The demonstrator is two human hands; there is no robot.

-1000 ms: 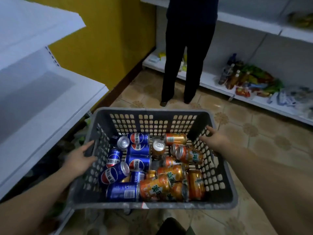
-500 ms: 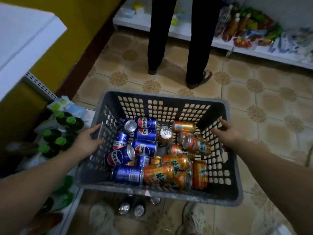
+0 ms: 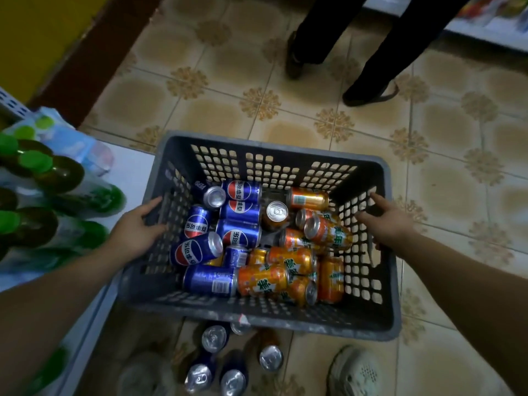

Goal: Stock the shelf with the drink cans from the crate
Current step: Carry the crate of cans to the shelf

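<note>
Crate [image 3: 271,318] is being held by both side walls: left hand [image 3: 137,227] wrapped on the 9 o'clock wall, right hand [image 3: 388,224] on the 3 o'clock wall. Drink cans [image 3: 240,232] are lying loose inside it, none lifted yet. Shelf [image 3: 131,178] is sitting at 9 o'clock. Step judged: crate being positioned. Next — crate to be set down, one hand freed.
</note>
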